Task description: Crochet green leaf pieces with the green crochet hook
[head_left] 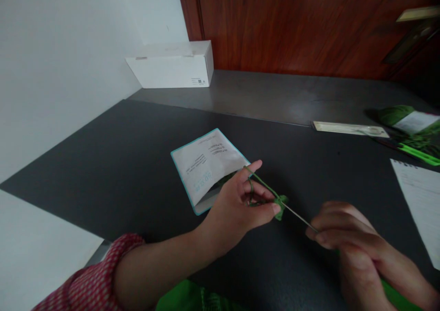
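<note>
Between the thumb and fingers of my left hand (237,205) is a small green crochet piece (281,208). Green yarn (263,182) runs from it over my raised index finger and loops around the other fingers. My right hand (350,237) is closed around a crochet hook (300,218), whose thin metal shaft points left and meets the crochet piece. The hook's tip is hidden in or behind the stitches, and my fingers cover most of the handle. Behind my left hand lies a white pouch with a teal border (202,164), its mouth partly open and something dark green inside.
A long white box (175,70) stands by the wall at the back. To the right lie a narrow pale packet (350,129), a labelled ball of green yarn (409,118), a bright green tool (419,154) and a written notebook page (421,201). Dark mat (103,164) covers the table.
</note>
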A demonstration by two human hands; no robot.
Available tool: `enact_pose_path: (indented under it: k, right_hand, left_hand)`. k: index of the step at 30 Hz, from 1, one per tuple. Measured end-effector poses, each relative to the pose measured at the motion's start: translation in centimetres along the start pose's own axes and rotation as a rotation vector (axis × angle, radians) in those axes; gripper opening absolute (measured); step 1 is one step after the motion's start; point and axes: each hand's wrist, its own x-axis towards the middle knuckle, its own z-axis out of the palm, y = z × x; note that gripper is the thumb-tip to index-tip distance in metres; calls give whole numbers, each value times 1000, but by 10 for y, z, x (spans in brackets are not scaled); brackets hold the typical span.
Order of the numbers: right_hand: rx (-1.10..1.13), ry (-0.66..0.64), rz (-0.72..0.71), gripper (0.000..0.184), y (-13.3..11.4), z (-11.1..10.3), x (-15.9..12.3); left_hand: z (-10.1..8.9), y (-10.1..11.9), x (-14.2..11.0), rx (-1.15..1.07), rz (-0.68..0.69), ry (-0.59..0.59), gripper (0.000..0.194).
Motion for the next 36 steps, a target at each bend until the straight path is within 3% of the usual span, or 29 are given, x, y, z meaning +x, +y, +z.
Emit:
enact_pose_path:
  k: [3,8,11,15,19,23,25,27,29,32,36]
  right_hand:
    - [139,167,105,19,0,9,-2]
    - [317,52,218,22,7,10,-5]
    - [319,14,203,21,9,8,-5]
    - [154,-53,69,20,6,5,-3]
    - [-213,-206,-218,15,4,2,2]
    - [-495,-163,-455,13,7,0,7]
    - [-547,-212,-578,12,8,-7,10]
    - [-558,-345,-719,16,8,-19,12]
    - [-550,-451,-763,25,7,-35,12]
    - [-591,-612,-703,40,7,-55,7]
    - [-584,-657,-648,34,6,-56,0]
  left_hand:
    - [1,-2,0,46,53,17,85]
    - [4,-5,-1,94,91,-34,92]
    - [5,-5,-2,104,102,-34,91]
    - [5,-5,-4,158,151,3,91]
    - [4,-3,-3,113,145,17,104]
    - [0,4,-2,-71,-41,-81,109]
    - [-4,8,-1,-176,-150,-177,109]
    - [-8,11,0,-224,-226,-260,111]
    - [-12,12,2,-196,-266,-304,113]
    - [-15,12,4,-99,-279,-328,115]
    - [-10,11,2,100,-163,-306,111]
